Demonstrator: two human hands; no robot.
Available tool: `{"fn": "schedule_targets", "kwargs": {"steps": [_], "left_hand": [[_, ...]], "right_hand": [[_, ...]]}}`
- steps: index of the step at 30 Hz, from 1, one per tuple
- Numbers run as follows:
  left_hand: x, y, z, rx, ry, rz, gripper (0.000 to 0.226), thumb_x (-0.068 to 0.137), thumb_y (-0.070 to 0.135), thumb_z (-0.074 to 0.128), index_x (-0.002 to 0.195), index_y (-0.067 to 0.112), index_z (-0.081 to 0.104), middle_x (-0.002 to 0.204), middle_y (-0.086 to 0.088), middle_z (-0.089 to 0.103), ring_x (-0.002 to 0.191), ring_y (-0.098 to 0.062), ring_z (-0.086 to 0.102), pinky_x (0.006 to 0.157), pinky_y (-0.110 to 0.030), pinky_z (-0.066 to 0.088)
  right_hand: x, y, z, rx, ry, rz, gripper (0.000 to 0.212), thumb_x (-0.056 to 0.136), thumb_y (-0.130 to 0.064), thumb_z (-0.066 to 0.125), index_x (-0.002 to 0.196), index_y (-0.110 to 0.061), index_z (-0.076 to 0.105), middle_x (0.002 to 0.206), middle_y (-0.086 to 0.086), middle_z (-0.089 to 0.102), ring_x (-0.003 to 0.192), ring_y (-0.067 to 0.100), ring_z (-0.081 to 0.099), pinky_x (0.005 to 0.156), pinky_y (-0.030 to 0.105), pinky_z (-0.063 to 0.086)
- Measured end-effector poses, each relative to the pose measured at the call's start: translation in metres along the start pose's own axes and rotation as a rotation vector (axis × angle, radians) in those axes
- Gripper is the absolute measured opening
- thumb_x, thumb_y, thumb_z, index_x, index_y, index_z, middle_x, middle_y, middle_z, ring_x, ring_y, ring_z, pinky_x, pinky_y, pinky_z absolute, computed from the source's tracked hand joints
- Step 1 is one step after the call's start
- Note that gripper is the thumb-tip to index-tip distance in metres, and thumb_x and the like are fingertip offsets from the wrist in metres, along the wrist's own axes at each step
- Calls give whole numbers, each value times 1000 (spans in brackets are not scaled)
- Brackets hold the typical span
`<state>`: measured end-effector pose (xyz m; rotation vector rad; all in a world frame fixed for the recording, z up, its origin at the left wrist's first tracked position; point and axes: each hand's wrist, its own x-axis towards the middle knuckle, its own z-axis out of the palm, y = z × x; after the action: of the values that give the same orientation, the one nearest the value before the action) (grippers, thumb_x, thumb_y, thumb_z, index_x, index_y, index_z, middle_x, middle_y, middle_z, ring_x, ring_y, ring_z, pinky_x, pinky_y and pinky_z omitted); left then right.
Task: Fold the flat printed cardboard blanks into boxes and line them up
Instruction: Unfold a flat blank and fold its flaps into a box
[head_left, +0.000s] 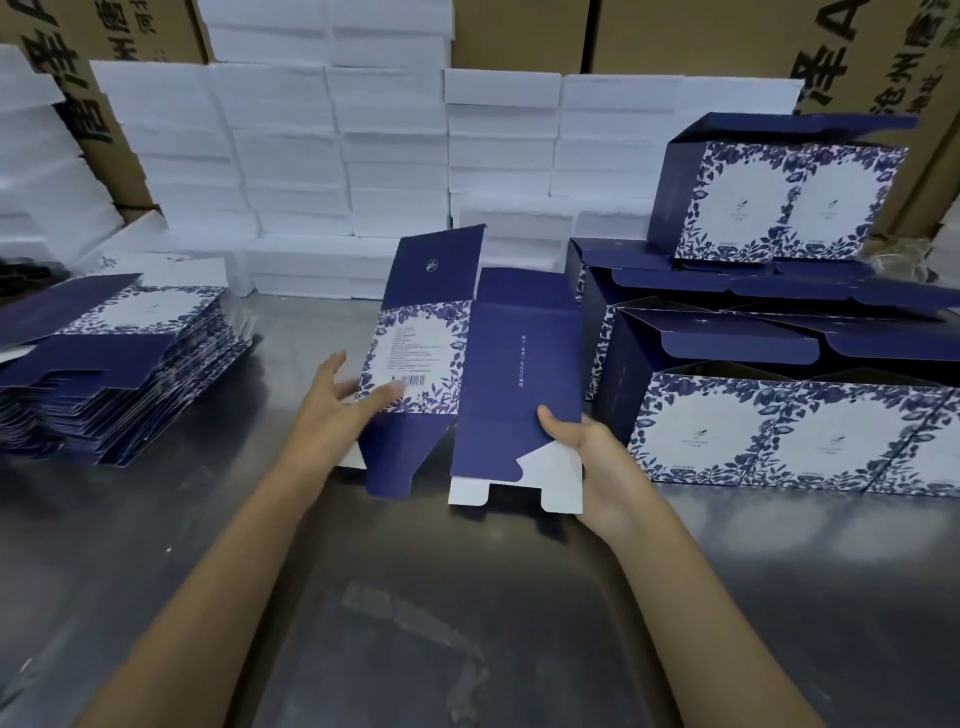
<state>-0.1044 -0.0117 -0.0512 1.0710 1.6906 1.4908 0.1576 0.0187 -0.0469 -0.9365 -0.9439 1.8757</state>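
Grey metal desk (156, 545) backed by stacked white foam blocks (291, 156). At centre, the right hand (592, 457) pinches the lower right edge of a half-opened blue floral box blank (467, 374), while the left hand (332, 410) presses spread fingers on its barcode panel. Folded boxes (779, 431) stand lined and stacked at right, so part is done; a tall pile of flat blanks (114, 364) remains at left. Rows are cut off at the right edge, so no count.

grey metal table (156, 545): flat blank stack (114, 364) left, folded boxes (779, 415) right, white foam blocks (337, 171) rear.
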Motion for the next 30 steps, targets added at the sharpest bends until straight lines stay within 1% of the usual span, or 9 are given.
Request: {"fn": "schedule_targets", "kwargs": {"steps": [2, 6, 9, 13, 16, 22, 25, 27, 30], "left_hand": [[0, 1, -9, -158, -99, -97, 86, 67, 47, 88, 141, 25, 51, 120, 1, 71, 104, -12, 70, 88, -27, 53], [-4, 4, -13, -264, -277, -155, 52, 73, 39, 83, 120, 22, 69, 115, -5, 75, 92, -19, 75, 66, -29, 59], [-5, 3, -11, -262, -240, -74, 37, 86, 25, 75, 122, 27, 67, 116, -1, 75, 99, -21, 74, 70, -30, 60], [-7, 7, -14, -215, -240, -81, 35, 90, 25, 73, 124, 25, 66, 112, 1, 76, 100, -22, 74, 81, -33, 58], [-7, 14, -17, -199, -138, -139, 28, 93, 40, 67, 112, 19, 71, 90, 1, 79, 77, -16, 76, 65, -26, 58], [-5, 9, -15, -95, -126, -57, 26, 100, 37, 57, 119, 22, 66, 98, 0, 78, 89, -22, 76, 70, -32, 58], [-3, 15, -16, -124, -172, -193, 28, 97, 32, 60, 117, 14, 69, 92, -7, 78, 78, -24, 76, 63, -29, 60], [-5, 16, -13, -49, -99, -231, 35, 96, 43, 60, 110, 13, 73, 96, -9, 78, 84, -27, 75, 74, -32, 60], [-10, 15, -10, -12, -76, -113, 33, 99, 46, 55, 95, 19, 74, 89, 1, 79, 74, -14, 76, 61, -22, 55]], "right_hand": [[-1, 1, 0, -5, -25, 11, 24, 98, -18, 63, 121, -17, 68, 114, 5, 77, 100, 23, 75, 82, 37, 61], [-1, 0, -2, 23, -35, 21, 31, 93, -17, 66, 123, -12, 67, 116, 9, 76, 105, 28, 74, 97, 46, 56], [1, -3, -1, 49, -50, -49, 29, 98, -15, 58, 126, -13, 65, 119, 9, 75, 105, 27, 73, 83, 40, 61], [2, 3, 6, -88, 51, -178, 30, 107, -10, 47, 129, -19, 64, 120, 3, 75, 108, 21, 72, 80, 33, 60], [1, 8, 8, -194, 60, -209, 31, 107, -9, 46, 128, -22, 65, 119, 0, 75, 108, 19, 72, 89, 35, 58], [5, 6, 5, -76, 85, -117, 21, 102, -20, 56, 118, -20, 71, 105, 7, 78, 91, 25, 77, 67, 36, 62], [7, 6, 4, -93, 137, -136, 22, 106, -30, 52, 120, -28, 69, 109, 0, 78, 96, 23, 76, 74, 40, 63], [6, 8, 2, -122, 153, -147, 23, 106, -30, 52, 120, -32, 70, 109, -3, 78, 97, 21, 76, 77, 41, 63], [6, 7, 2, -135, 113, -126, 20, 104, -33, 56, 114, -33, 73, 108, -2, 78, 95, 20, 76, 73, 39, 63]]}}
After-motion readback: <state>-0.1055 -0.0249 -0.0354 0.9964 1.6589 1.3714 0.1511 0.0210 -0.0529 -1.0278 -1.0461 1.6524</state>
